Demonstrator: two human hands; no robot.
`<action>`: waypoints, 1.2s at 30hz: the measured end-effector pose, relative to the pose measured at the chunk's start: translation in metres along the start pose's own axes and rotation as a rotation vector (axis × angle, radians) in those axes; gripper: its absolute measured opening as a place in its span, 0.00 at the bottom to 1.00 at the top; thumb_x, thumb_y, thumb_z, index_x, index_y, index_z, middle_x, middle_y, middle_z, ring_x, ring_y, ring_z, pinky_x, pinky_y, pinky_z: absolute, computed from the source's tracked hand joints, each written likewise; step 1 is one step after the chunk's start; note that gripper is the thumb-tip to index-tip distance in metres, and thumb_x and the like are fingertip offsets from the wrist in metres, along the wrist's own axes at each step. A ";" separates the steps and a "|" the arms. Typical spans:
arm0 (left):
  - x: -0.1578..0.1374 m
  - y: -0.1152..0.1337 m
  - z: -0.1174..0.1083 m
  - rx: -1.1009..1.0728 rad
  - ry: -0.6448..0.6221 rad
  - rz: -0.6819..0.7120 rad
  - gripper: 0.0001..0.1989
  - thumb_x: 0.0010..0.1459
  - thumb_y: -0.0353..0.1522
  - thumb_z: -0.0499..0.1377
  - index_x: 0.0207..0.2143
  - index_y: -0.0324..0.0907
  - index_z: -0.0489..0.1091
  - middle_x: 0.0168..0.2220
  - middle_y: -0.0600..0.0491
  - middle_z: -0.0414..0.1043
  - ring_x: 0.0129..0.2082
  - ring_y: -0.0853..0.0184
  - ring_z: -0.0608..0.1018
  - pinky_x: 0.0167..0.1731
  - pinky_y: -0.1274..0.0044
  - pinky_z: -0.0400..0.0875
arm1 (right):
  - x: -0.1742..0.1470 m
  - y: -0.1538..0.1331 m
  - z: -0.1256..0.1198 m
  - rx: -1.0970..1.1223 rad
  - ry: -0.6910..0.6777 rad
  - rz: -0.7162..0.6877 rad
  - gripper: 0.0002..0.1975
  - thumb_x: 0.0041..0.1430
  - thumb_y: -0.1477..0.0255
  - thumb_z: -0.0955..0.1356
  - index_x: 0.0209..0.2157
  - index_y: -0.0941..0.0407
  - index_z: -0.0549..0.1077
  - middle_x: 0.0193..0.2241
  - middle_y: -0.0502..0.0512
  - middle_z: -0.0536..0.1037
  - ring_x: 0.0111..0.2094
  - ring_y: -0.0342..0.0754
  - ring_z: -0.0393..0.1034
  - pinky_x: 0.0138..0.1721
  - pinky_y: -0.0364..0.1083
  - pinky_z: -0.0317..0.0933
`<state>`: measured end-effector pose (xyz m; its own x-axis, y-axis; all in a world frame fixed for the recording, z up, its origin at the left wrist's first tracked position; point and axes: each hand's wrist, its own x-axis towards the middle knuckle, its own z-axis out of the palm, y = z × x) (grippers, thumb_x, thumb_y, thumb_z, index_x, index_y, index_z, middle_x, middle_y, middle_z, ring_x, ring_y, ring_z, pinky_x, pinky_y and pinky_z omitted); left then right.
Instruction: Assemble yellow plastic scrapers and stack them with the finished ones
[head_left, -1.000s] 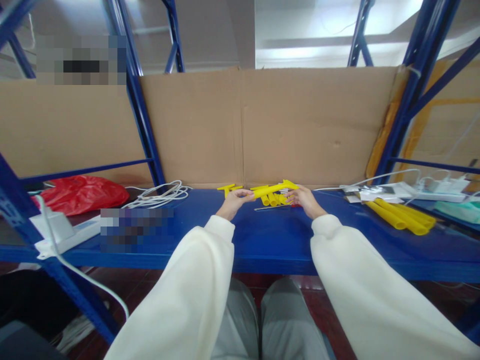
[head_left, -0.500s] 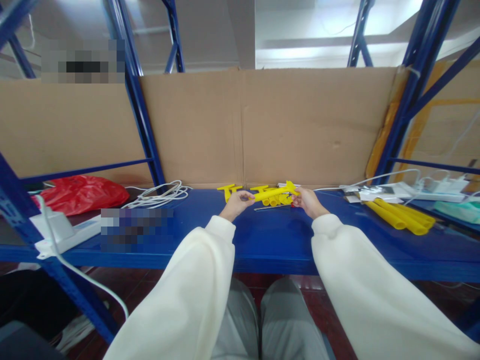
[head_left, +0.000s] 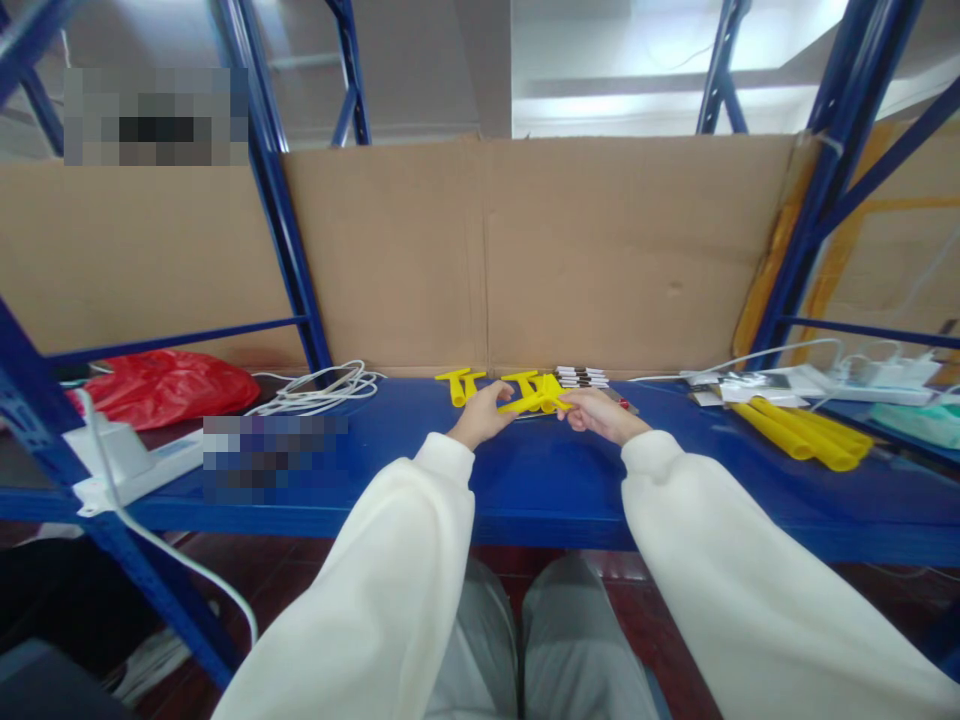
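Note:
A yellow plastic tube-like piece (head_left: 529, 402) lies between my hands, low over the blue shelf. My left hand (head_left: 482, 414) curls around its left end, fingers partly hidden. At the other end my right hand (head_left: 598, 414) pinches the piece between thumb and fingers. Just behind the hands stand yellow T-shaped parts (head_left: 454, 384), with more yellow parts (head_left: 523, 379) partly covered by the held one. A stack of small white-and-black items (head_left: 581, 377) sits behind my right hand. A thin tool with a red part (head_left: 622, 401) shows beside that hand.
Larger yellow tubes (head_left: 806, 432) lie on the blue shelf (head_left: 547, 485) to the right, near white packets and cables. To the left are a coiled white cable (head_left: 330, 388), a red plastic bag (head_left: 176, 385) and a power strip (head_left: 161, 465). A cardboard panel (head_left: 600, 250) closes the back.
My hands have come closer together, and the yellow piece sits lower and further left. The stack of white-and-black items, mostly hidden before, now shows behind my right hand.

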<state>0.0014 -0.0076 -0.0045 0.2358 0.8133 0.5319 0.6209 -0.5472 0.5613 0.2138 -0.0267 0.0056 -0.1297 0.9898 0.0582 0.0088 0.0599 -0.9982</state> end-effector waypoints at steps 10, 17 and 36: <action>-0.002 0.001 0.008 0.070 -0.094 0.134 0.18 0.52 0.24 0.62 0.47 0.43 0.76 0.50 0.50 0.78 0.51 0.62 0.78 0.56 0.72 0.68 | -0.005 0.008 0.015 -0.273 -0.177 -0.014 0.12 0.60 0.75 0.65 0.22 0.58 0.68 0.14 0.48 0.70 0.11 0.36 0.54 0.13 0.38 0.45; -0.003 -0.001 0.003 0.114 -0.115 0.032 0.17 0.54 0.29 0.64 0.48 0.43 0.78 0.49 0.50 0.79 0.51 0.60 0.78 0.56 0.73 0.68 | 0.013 0.005 -0.011 -0.734 0.184 -0.332 0.11 0.57 0.78 0.64 0.22 0.57 0.71 0.21 0.53 0.77 0.23 0.43 0.69 0.29 0.41 0.63; -0.001 -0.008 -0.003 0.176 -0.119 -0.052 0.17 0.54 0.30 0.64 0.48 0.43 0.78 0.51 0.50 0.78 0.52 0.61 0.77 0.55 0.74 0.68 | -0.002 -0.005 -0.024 -1.445 0.170 -0.044 0.17 0.60 0.76 0.64 0.46 0.51 0.80 0.50 0.56 0.80 0.53 0.54 0.72 0.52 0.50 0.64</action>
<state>-0.0057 -0.0045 -0.0076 0.2800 0.8628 0.4209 0.7531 -0.4693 0.4610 0.2377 -0.0257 0.0110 -0.0403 0.9806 0.1916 0.9913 0.0632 -0.1150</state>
